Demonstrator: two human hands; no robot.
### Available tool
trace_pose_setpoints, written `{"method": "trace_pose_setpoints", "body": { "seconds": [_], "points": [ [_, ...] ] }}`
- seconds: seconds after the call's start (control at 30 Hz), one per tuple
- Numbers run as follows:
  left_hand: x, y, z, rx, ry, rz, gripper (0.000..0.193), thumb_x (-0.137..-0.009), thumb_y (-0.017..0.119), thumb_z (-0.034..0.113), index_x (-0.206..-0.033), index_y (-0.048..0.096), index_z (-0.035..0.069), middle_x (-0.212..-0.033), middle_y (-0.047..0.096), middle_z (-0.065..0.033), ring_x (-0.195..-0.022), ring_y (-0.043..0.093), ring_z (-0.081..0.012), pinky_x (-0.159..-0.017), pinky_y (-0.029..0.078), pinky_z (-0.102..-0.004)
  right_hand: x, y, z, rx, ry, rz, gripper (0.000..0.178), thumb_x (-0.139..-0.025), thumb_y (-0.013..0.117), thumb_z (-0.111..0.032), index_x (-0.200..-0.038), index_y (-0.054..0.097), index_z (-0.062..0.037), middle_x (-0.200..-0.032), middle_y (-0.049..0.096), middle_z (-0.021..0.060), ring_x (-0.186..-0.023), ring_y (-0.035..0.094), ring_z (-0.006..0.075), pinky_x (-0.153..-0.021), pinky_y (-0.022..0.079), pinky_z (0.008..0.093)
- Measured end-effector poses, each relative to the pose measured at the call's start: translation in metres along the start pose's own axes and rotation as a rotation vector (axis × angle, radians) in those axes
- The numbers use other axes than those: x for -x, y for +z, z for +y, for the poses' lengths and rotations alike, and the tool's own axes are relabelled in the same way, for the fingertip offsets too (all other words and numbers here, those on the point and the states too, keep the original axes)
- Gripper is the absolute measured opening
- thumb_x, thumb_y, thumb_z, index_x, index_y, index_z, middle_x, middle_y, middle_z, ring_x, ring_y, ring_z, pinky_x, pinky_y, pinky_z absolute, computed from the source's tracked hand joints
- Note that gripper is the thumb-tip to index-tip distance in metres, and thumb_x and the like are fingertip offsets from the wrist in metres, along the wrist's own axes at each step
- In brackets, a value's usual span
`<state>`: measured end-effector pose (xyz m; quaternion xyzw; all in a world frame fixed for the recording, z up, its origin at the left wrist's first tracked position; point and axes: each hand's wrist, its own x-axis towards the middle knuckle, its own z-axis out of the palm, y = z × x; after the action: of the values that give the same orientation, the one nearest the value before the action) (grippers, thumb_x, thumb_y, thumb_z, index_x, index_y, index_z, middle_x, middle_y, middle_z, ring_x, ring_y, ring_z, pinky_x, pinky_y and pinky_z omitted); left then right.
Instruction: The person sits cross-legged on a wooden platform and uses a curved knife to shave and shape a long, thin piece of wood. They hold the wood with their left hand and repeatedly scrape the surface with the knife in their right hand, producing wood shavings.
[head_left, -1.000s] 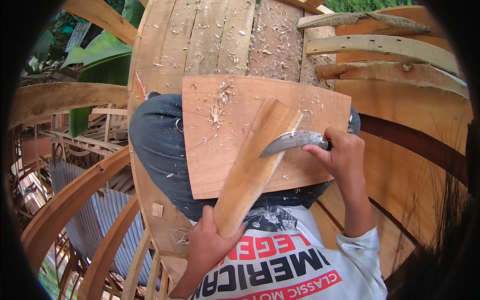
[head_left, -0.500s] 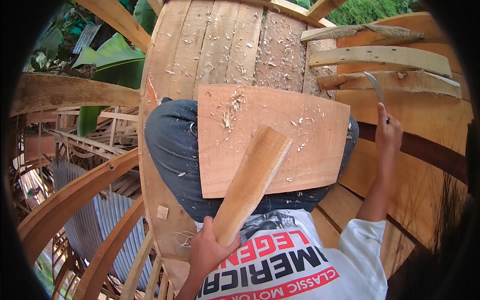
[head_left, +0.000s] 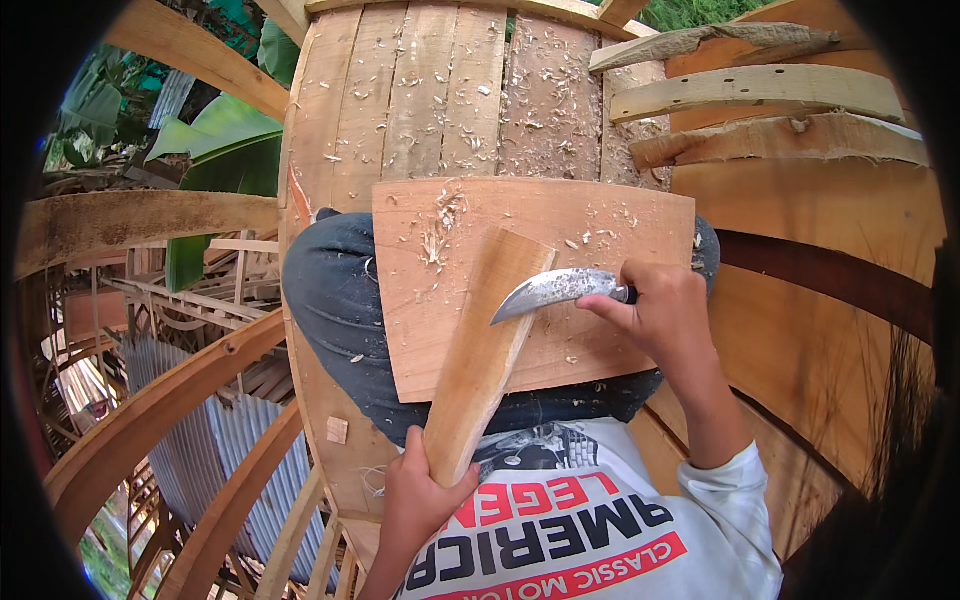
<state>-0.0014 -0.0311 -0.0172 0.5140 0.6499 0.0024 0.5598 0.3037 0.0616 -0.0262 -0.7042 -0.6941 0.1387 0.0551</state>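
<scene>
My left hand (head_left: 425, 492) grips the lower end of a wooden piece (head_left: 482, 335), which slants up and away over a wide flat board (head_left: 620, 235) lying across my lap. In my right hand (head_left: 662, 315) is a curved knife (head_left: 556, 288) with a dark handle. Its worn, spotted blade points left, over the right edge of the wooden piece. Whether the blade touches the wood I cannot tell. Pale wood shavings (head_left: 437, 235) lie on the board, mostly in its far left part.
Beneath me is a plank floor (head_left: 420, 90) strewn with shavings. Curved wooden ribs (head_left: 760, 92) stand along the right side, against wide planks. More ribs (head_left: 150, 385) rise on the left, with corrugated metal sheets (head_left: 265, 465) below. A small wood block (head_left: 338, 430) lies by my left leg.
My right hand has brought the knife from high on the right down and left to the wooden piece. My left hand keeps its grip; the wooden piece has shifted slightly left in view.
</scene>
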Motion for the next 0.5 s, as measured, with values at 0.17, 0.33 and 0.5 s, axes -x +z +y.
{"method": "trace_pose_setpoints", "body": {
  "seconds": [0.17,0.33,0.5],
  "points": [
    [0.002,0.005,-0.009,0.027,-0.001,-0.005,0.056,-0.070,0.080,0.034,-0.101,0.045,0.002,-0.084,0.066,-0.0261,-0.080,0.067,-0.0428,-0.067,0.052,-0.0456,-0.031,0.000,0.023,0.012,0.262,0.130,0.068,-0.079,0.062,-0.067,-0.060,0.060,-0.0015,-0.052,0.057,0.0157,-0.049,0.059,0.0331,-0.048,0.047,0.0389],
    [0.003,0.009,-0.016,-0.083,0.053,-0.021,0.057,-0.069,0.081,0.035,-0.101,0.046,0.002,-0.084,0.066,-0.0241,-0.077,0.067,-0.0410,-0.066,0.052,-0.0451,-0.039,-0.049,0.064,-0.184,0.443,0.188,0.060,-0.087,0.063,-0.055,-0.066,0.061,0.0017,-0.053,0.053,0.0203,-0.050,0.057,0.0347,-0.050,0.043,0.0399],
    [-0.007,0.003,-0.003,0.082,0.045,-0.026,0.054,-0.071,0.080,0.030,-0.103,0.048,0.001,-0.085,0.066,-0.0229,-0.080,0.068,-0.0372,-0.068,0.052,-0.0415,-0.001,-0.012,0.007,-0.311,0.220,0.073,0.053,-0.081,0.073,-0.046,-0.066,0.058,0.0027,-0.050,0.046,0.0159,-0.044,0.043,0.0249,-0.047,0.039,0.0352]
  ]
}}
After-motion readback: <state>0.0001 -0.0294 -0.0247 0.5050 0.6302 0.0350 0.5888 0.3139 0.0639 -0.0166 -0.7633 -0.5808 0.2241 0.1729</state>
